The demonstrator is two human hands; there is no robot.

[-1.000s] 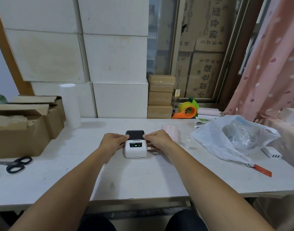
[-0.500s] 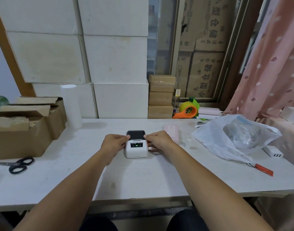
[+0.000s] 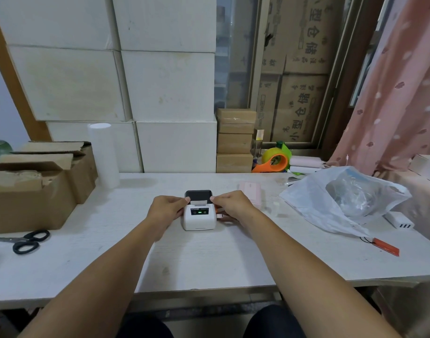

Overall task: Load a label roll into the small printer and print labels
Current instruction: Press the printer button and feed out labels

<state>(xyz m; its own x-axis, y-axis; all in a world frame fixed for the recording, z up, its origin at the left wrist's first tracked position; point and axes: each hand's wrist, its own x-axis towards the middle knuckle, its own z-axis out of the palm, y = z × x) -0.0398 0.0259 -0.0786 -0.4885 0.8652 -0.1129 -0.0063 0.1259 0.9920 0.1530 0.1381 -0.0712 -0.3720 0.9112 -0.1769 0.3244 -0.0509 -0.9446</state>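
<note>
A small white printer [image 3: 198, 219] with a dark lid and a lit green indicator sits mid-table. A short white label strip [image 3: 198, 202] shows at its slot, just below the lid. My left hand [image 3: 165, 211] holds the printer's left side, thumb on the lid's corner. My right hand [image 3: 231, 206] holds the right side, thumb on the opposite lid corner. The label roll inside is hidden.
Open cardboard boxes [image 3: 31, 184] and black scissors [image 3: 26, 241] lie left. A white paper roll [image 3: 103, 154] stands behind. A pink box [image 3: 251, 191], plastic bag [image 3: 343, 198], orange tape dispenser [image 3: 273, 162], white charger [image 3: 399, 222] and red tag [image 3: 385, 246] lie right.
Both hands stay on the printer's sides. A white label strip now shows at the slot where only the dark lid was seen before.
</note>
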